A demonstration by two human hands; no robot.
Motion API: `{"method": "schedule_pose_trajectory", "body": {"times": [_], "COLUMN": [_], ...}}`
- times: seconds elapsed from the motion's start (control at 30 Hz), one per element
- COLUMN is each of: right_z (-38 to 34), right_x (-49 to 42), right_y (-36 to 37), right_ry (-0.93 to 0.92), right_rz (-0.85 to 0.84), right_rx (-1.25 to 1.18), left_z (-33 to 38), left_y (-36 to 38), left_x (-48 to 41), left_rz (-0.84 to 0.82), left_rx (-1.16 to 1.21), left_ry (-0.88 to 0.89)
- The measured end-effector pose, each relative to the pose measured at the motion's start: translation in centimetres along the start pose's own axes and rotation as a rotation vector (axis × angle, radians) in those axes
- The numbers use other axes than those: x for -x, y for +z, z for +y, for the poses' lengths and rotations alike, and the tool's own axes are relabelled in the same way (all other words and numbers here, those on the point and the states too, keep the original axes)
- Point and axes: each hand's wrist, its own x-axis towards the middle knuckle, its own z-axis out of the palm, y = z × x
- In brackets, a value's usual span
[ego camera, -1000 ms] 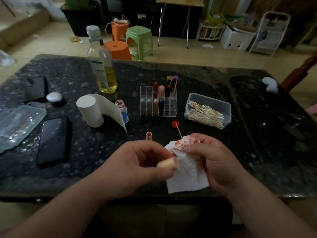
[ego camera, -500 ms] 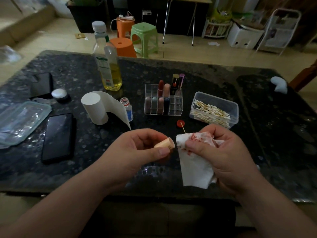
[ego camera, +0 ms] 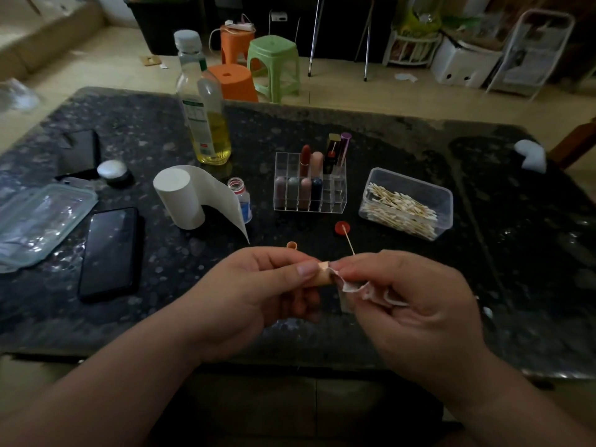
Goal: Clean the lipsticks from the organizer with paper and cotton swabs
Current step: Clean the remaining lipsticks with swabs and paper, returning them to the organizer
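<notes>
Closes stained paper (ego camera: 353, 287) back onto lipstick tube (ego camera: 323, 276); grips tube in left hand (ego camera: 258, 295), pinches paper in right hand (ego camera: 425, 312), just in front of organizer (ego camera: 336, 196).

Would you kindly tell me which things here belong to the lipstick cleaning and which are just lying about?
For the job: left hand gripping the peach lipstick; right hand pinching the stained paper; cotton swab; organizer; swab box; paper roll.
Lying about: phone; clear lid; green stool.

Most of the small peach lipstick tube (ego camera: 324, 276) is hidden by the left hand (ego camera: 258, 295). The clear plastic lid (ego camera: 38, 221) is cut off.
</notes>
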Motion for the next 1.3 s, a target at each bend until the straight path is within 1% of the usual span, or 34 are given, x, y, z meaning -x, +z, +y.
{"method": "schedule_pose_trajectory", "body": {"times": [0.1, 0.2, 0.3, 0.37, 0.53, 0.73, 0.87, 0.93, 0.97, 1.03, 1.07, 1.1, 1.17, 1.2, 1.27, 1.3], "right_z": [-0.1, -0.3, -0.3, -0.3, -0.5, -0.3, -0.5, -1.0, -1.3, -2.1, -2.3, -2.5, -2.5, -2.4, -2.3, -2.4], "right_x": [0.0, 0.1, 0.1, 0.1, 0.0, -0.2, -0.2, -0.2, -0.1, -0.2, -0.3, -0.5, -0.8, -0.9, -1.3, -1.4], "right_y": [0.0, 0.0, -0.2, -0.1, 0.4, 0.4, 0.4, 0.7, 0.9, 1.1, 1.2, 1.3, 1.4, 1.4, 1.3, 1.3], "right_ry": [-0.060, -0.104, -0.094, -0.080, -0.099, -0.062, 0.020, 0.094, 0.157, 0.360, 0.484, 0.599, 0.804, 0.898, 1.041, 1.073], "right_rz": [0.045, 0.088, 0.154, 0.169, 0.045, -0.010, -0.057, -0.062, -0.059, -0.047, -0.047, -0.053, -0.061, -0.058, -0.042, -0.031], "right_rx": [0.022, 0.031, 0.059, 0.061, -0.002, -0.010, -0.040, -0.077, -0.130, -0.290, -0.363, -0.419, -0.560, -0.694, -0.962, -1.011], "left_z": [0.2, 0.3, 0.3, 0.3, 0.3, 0.3, 0.3, 0.1, 0.0, -0.1, -0.2, -0.4, -0.8, -1.1, -1.4, -1.5], "left_y": [0.1, 0.2, 0.0, -0.1, 0.0, -0.2, 0.0, 0.2, 0.4, 0.7, 0.9, 0.9, 0.6, 0.4, -0.3, -0.5], "left_x": [0.0, 0.1, 0.1, 0.1, 0.2, 0.3, 0.4, 0.5, 0.5, 0.7, 0.8, 0.9, 1.1, 1.2, 1.1, 0.9], "left_rz": [-0.025, -0.042, -0.043, -0.049, -0.066, -0.065, -0.055, -0.008, 0.034, 0.124, 0.167, 0.211, 0.314, 0.347, 0.332, 0.309], "left_rx": [0.084, 0.132, 0.159, 0.168, 0.151, 0.143, 0.173, 0.163, 0.156, 0.120, 0.059, -0.061, -0.426, -0.624, -0.915, -1.006], "left_ry": [-0.072, -0.099, -0.104, -0.105, -0.091, -0.107, -0.081, -0.043, -0.024, 0.007, 0.033, 0.075, 0.207, 0.300, 0.511, 0.596]}}
